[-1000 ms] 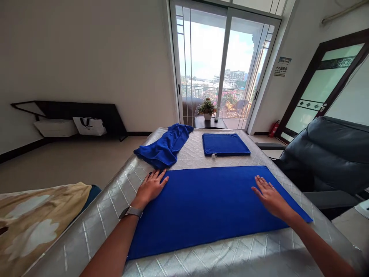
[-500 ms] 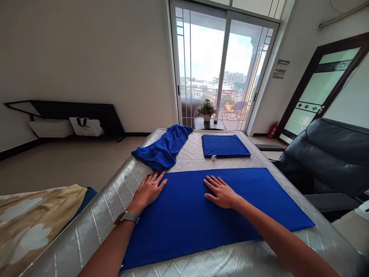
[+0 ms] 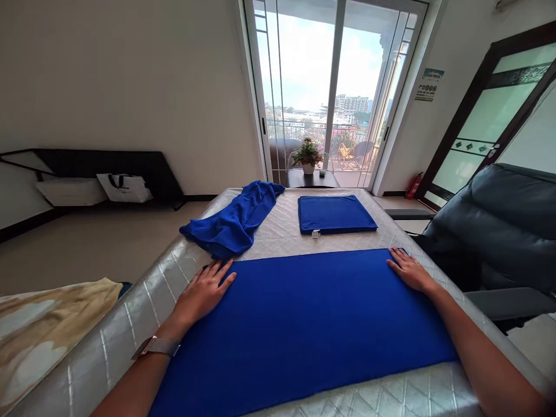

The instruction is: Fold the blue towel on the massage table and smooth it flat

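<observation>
so: left hand [image 3: 202,293] and right hand [image 3: 410,271] lie flat on the blue cloth [image 3: 299,330], fingers slightly apart, clamping nothing.

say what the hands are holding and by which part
Nothing: the left hand and right hand lie flat and open on the blue cloth's side edges.

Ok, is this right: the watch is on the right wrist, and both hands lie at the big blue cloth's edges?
No: the head view shows the watch on the left wrist. The left hand and right hand lie at the cloth's edges.
</observation>
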Available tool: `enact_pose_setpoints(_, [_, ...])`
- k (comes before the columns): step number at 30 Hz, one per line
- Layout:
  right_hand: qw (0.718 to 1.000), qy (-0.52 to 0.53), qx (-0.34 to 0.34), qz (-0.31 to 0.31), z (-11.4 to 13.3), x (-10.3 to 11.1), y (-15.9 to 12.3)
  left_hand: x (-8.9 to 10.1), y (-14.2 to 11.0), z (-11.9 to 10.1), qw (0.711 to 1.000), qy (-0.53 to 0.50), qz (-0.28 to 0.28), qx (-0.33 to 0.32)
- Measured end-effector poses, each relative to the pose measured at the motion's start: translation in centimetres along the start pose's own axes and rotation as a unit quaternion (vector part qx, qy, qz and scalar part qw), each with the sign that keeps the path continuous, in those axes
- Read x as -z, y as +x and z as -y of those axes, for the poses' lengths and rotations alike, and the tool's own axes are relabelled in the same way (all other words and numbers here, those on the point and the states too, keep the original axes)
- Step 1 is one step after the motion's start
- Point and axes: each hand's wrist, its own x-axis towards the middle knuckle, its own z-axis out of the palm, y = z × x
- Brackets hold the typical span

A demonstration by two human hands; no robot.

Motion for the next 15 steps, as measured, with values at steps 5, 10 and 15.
enact_pose_setpoints(5, [1.0, 0.007, 0.002, -0.007, -1.7, -0.4, 0.4, -0.8, 0.4, 1.2, 1.0, 0.016, -0.001, -0.025])
enact_pose_setpoints(10, [1.0, 0.008, -0.003, -0.004, -1.3, 0.0, 0.3, -1.1, 0.5, 1.9, 1.0, 0.009, 0.018, 0.004])
enact_pose_setpoints(15, [1.0, 0.015, -0.01, -0.012, -1.4, 0.0, 0.2, -0.6, 0.5, 1.5, 0.999, -0.004, 0.043, 0.006])
